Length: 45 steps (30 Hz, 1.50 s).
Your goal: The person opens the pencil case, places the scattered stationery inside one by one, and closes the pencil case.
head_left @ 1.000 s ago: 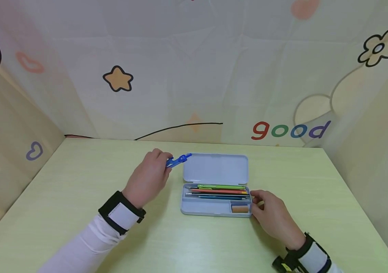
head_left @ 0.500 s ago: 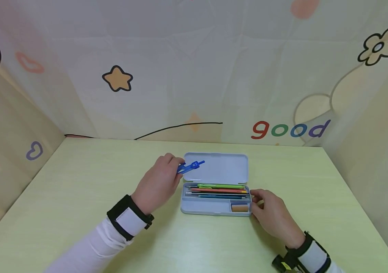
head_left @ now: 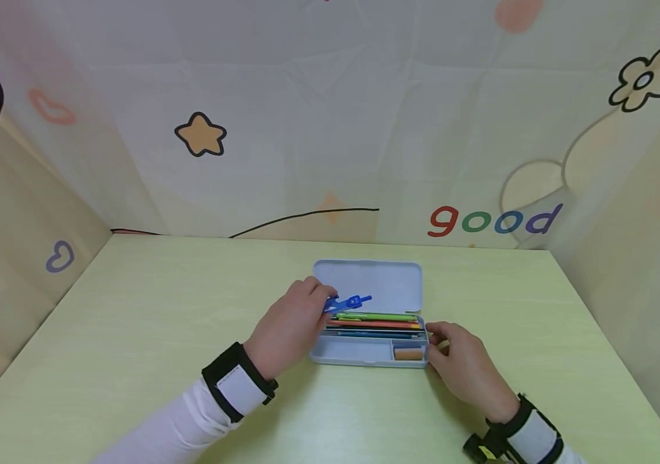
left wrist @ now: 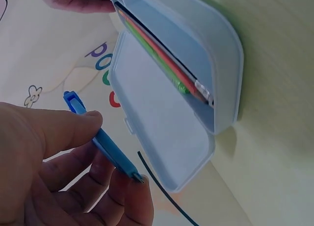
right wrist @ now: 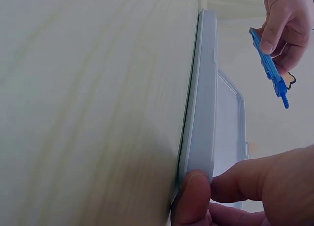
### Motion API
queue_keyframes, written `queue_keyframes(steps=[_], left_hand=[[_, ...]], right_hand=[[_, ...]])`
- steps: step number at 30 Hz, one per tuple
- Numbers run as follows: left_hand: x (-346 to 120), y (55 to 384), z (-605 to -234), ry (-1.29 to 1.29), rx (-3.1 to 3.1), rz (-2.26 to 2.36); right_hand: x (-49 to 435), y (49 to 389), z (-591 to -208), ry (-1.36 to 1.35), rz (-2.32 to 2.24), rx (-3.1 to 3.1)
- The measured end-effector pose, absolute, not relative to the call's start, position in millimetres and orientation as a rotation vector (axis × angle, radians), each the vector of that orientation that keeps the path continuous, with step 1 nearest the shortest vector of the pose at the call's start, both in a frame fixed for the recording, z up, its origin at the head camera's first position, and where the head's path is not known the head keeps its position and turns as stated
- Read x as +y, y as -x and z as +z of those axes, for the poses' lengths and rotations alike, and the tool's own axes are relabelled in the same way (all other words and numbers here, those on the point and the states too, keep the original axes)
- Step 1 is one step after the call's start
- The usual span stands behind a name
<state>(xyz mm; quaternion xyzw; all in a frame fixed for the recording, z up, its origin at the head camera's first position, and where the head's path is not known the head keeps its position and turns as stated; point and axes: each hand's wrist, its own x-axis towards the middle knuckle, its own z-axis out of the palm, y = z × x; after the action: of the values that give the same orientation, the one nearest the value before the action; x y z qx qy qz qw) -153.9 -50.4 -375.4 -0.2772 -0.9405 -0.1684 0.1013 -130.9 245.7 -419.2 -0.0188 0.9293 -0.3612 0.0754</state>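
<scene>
A blue drawing compass [head_left: 354, 302] is pinched between the thumb and fingers of my left hand [head_left: 288, 328], above the back left part of a pale blue pencil case [head_left: 353, 352]. The left wrist view shows the compass [left wrist: 114, 150] folded, its metal point by a fingertip. My right hand [head_left: 472, 370] grips the right end of the case with thumb and fingers; in the right wrist view they pinch the case wall [right wrist: 201, 98]. Inside the case lie a green pen [head_left: 376, 316], an orange pencil [head_left: 373, 324] and darker pencils. A tan eraser [head_left: 408, 354] sits in the small front right compartment.
The case's lid [head_left: 376, 280] lies folded back behind it. All stands on a light wooden table [head_left: 162, 309], with a printed cloth [head_left: 307, 129] along the back and sides.
My left hand has moved right and nearer, carrying the compass from left of the lid to over the case. The right hand and the case stay in place.
</scene>
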Motion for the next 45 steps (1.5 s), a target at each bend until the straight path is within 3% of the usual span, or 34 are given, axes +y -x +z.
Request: queue_keyframes(steps=[45], left_hand=[[-16,141,-419,1.005,-2.817,-0.353]], right_hand=[[246,131,-419,0.064,-1.071,2.786]])
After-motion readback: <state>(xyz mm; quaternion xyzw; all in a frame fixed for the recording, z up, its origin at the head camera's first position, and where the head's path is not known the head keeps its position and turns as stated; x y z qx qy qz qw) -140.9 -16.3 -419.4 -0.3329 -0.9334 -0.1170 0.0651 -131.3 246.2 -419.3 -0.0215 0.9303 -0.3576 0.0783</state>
